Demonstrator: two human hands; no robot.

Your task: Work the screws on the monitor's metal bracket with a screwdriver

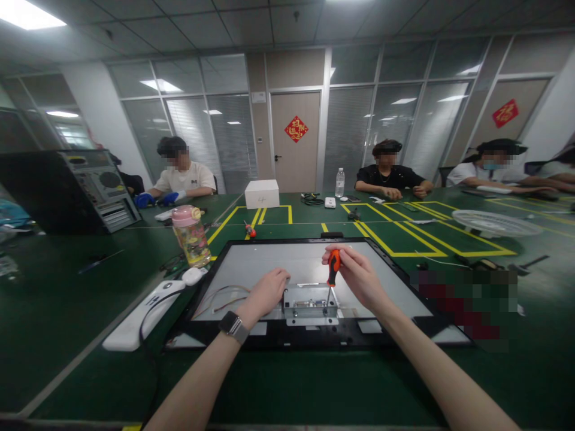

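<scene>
A flat display panel (390, 286) with a black frame lies on the green table in front of me. On its near middle part sits a metal bracket (309, 317) with a circuit board and connectors inside. My right hand (354, 272) grips an orange-and-black screwdriver (333, 267), held nearly upright. Its tip points down at the bracket's right side; whether it sits in a screw is too small to tell. My left hand (268, 291), with a watch on the wrist, rests at the bracket's left edge. Its fingers are curled, and their tips are partly hidden. Thin wires (224, 290) lie left of it.
Left of the panel are a white power strip (142, 317) with a black cable and a pink-lidded bottle (191, 236). A computer case (85, 188) stands far left. Beyond the panel are a small red tool (250, 230) and a white box (262, 194). Several people sit across the table.
</scene>
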